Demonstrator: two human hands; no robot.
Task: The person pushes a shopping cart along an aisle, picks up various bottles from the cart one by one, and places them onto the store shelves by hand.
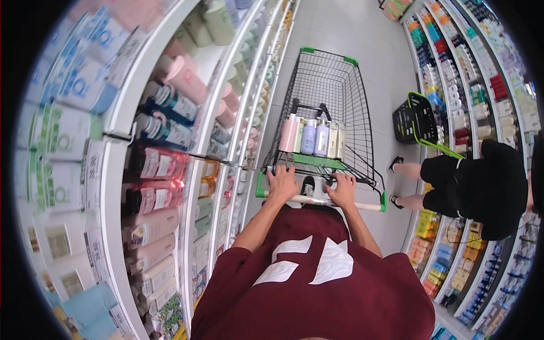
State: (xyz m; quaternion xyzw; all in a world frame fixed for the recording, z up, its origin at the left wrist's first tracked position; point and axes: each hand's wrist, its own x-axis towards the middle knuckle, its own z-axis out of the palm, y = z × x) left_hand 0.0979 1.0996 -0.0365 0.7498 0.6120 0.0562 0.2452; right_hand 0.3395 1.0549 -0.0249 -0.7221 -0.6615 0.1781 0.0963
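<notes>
Left hand point(283, 182) and right hand point(341, 190) on cart handle point(371, 207), apart, fingers part-spread, bent forward over it; grip firmness can't tell. Forearms angled inward. Wire shopping cart point(323, 73) just ahead, green corners; upright bottles point(309, 139), pink, green, lavender, cream, in a row at its near end, bare mesh beyond. Left shelves point(192, 226) run near cart's left side. Open floor point(385, 85) ahead and on the right, up to black basket point(403, 122), contents unclear, beside person in black point(498, 181). Right shelves point(447, 255) bound that side.
</notes>
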